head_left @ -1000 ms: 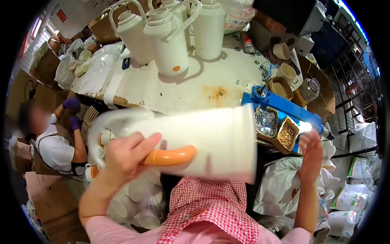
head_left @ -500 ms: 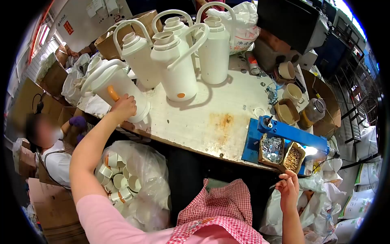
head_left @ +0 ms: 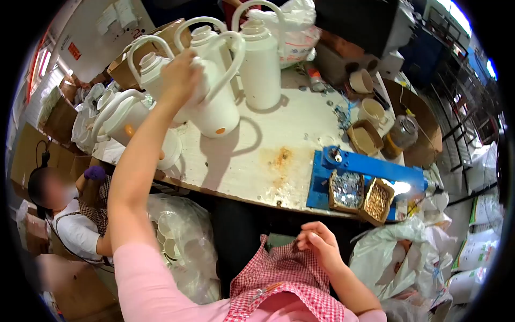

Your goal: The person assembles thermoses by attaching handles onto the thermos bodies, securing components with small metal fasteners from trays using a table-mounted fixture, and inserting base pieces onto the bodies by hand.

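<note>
At the neck of the nearest white thermos jug (head_left: pixel 217 115), my left hand (head_left: pixel 182 75) has its fingers closed round the top, hiding the spout. The jug stands on the table with an orange dot near its base and a looped white handle. Another jug (head_left: pixel 120 121) with an orange part leans at the table's left edge. Further white jugs (head_left: pixel 261 70) stand behind. My right hand (head_left: pixel 320 244) is above my checked apron (head_left: pixel 284 268), thumb and fingers drawn together; anything between them is too small to make out.
A blue metal press (head_left: pixel 381 166) sits at the table's right front, with a box of grey metal pieces (head_left: pixel 346 189) and a box of brass-coloured pieces (head_left: pixel 377 199). A plastic bag of cups (head_left: pixel 185 252) is below left. A co-worker (head_left: pixel 80 225) sits at left.
My left hand has gone from the leaning jug up to the near jug's neck. My right hand has moved from beside the brass-coloured pieces to above my apron. The view has shifted slightly.
</note>
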Action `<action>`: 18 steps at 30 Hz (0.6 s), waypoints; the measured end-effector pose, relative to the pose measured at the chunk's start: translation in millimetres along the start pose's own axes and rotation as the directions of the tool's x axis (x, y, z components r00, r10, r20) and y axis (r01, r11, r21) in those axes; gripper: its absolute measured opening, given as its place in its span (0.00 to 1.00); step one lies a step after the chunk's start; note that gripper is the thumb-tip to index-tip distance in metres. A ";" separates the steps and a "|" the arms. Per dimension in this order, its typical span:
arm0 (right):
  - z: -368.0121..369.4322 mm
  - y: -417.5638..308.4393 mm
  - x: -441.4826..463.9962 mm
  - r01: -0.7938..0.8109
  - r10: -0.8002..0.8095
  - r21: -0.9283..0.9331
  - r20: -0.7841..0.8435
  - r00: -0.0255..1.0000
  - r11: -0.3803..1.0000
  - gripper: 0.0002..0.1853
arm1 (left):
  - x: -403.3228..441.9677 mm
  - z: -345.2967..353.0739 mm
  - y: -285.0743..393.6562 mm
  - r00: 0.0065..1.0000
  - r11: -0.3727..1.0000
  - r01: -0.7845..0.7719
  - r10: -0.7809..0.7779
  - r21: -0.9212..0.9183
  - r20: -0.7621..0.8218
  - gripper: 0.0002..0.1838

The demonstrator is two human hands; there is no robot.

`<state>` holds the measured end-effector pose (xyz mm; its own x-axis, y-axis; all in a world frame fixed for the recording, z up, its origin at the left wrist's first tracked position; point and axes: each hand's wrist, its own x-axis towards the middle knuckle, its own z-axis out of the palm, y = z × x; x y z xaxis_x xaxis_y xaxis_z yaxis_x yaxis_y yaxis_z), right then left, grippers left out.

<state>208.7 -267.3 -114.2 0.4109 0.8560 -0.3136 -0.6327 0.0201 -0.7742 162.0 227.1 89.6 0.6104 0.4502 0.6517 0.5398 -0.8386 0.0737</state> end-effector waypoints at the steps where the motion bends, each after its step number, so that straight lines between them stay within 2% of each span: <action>1: -0.3 6.6 5.8 -0.009 0.009 -0.031 0.017 1.000 0.999 0.17 | -20.2 -13.6 1.9 0.997 0.992 -0.004 -0.006 -0.126 -0.076 0.20; 2: 2.3 13.3 7.1 -0.039 0.040 -0.049 0.018 0.999 0.998 0.18 | -47.7 -28.8 10.8 0.992 0.967 -0.006 -0.025 -0.255 -0.120 0.16; 3: 14.6 13.2 8.1 0.022 -0.023 -0.074 -0.011 1.000 0.997 0.21 | -74.7 -61.8 32.9 0.988 0.951 0.021 -0.067 -0.308 -0.139 0.12; 4: 25.6 9.3 11.4 0.110 -0.112 -0.125 -0.015 0.994 0.986 0.24 | -95.9 -88.9 40.7 0.967 0.972 -0.050 -0.010 -0.228 -0.256 0.12; 5: 28.0 21.9 11.2 0.108 -0.127 -0.171 -0.107 0.986 0.979 0.27 | -126.2 -106.3 43.6 0.949 0.888 -0.137 -0.010 -0.438 -0.316 0.11; 6: 25.8 33.3 25.8 0.101 -0.144 -0.219 -0.193 0.971 0.971 0.30 | -151.6 -127.6 56.0 0.946 0.930 -0.069 -0.054 -0.360 -0.321 0.11; 7: 19.9 43.4 26.3 0.087 -0.106 -0.097 -0.214 0.971 0.991 0.33 | -180.9 -146.6 61.2 0.947 0.893 0.014 -0.157 -0.450 -0.281 0.12; 8: 22.9 32.5 22.8 0.000 0.028 0.153 -0.180 0.983 0.988 0.33 | -210.5 -160.1 66.1 0.958 0.868 0.029 -0.167 -0.495 -0.235 0.11; 9: 18.2 32.9 20.0 -0.039 0.076 0.279 -0.123 0.989 0.960 0.31 | -230.2 -166.0 87.8 0.959 0.836 0.035 -0.183 -0.548 -0.218 0.08; 10: 13.2 36.3 12.5 -0.072 0.109 0.403 -0.069 0.992 0.912 0.29 | -258.9 -173.3 83.3 0.982 0.847 0.102 -0.169 -0.522 -0.082 0.10; 11: 12.7 32.1 -7.2 -0.003 0.045 0.330 -0.120 0.992 0.944 0.23 | -285.9 -164.9 86.6 0.971 0.898 0.187 -0.230 -0.399 -0.064 0.14; 12: 4.7 36.3 -17.2 0.071 -0.029 0.353 -0.124 0.992 0.933 0.20 | -301.0 -166.5 99.6 0.967 0.869 0.238 -0.255 -0.434 0.020 0.16; 13: -6.5 37.7 -29.7 0.112 -0.063 0.293 -0.171 0.983 0.950 0.20 | -307.1 -159.7 127.0 0.921 0.675 0.284 -0.390 -0.681 -0.002 0.14; 14: -12.6 40.9 -44.5 0.141 -0.093 0.227 -0.209 0.973 0.964 0.20 | -315.6 -155.8 146.3 0.866 0.787 0.218 -0.429 -0.577 -0.258 0.16; 15: -16.8 43.0 -57.0 0.154 -0.134 0.057 -0.265 0.955 0.986 0.21 | -329.3 -156.1 161.2 0.869 0.735 0.097 -0.391 -0.671 -0.302 0.16; 16: -21.1 47.2 -63.3 0.156 -0.136 0.050 -0.285 0.949 0.986 0.21 | -347.6 -156.4 172.7 0.938 0.594 -0.058 -0.242 -0.802 -0.247 0.16; 17: -23.3 55.5 -70.1 0.177 -0.150 0.068 -0.288 0.946 0.982 0.21 | -359.2 -153.0 184.8 0.987 0.398 -0.138 -0.024 -0.907 -0.161 0.16; 18: -25.6 62.1 -76.5 0.199 -0.167 0.086 -0.286 0.944 0.976 0.21 | -358.9 -145.2 196.8 0.989 0.402 -0.092 0.142 -0.911 -0.037 0.16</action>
<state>154.9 -344.8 -152.4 0.6813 0.6566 -0.3237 -0.5924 0.2347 -0.7707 -35.0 -144.1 -20.1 0.6592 0.3146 0.6830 -0.3676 -0.6576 0.6576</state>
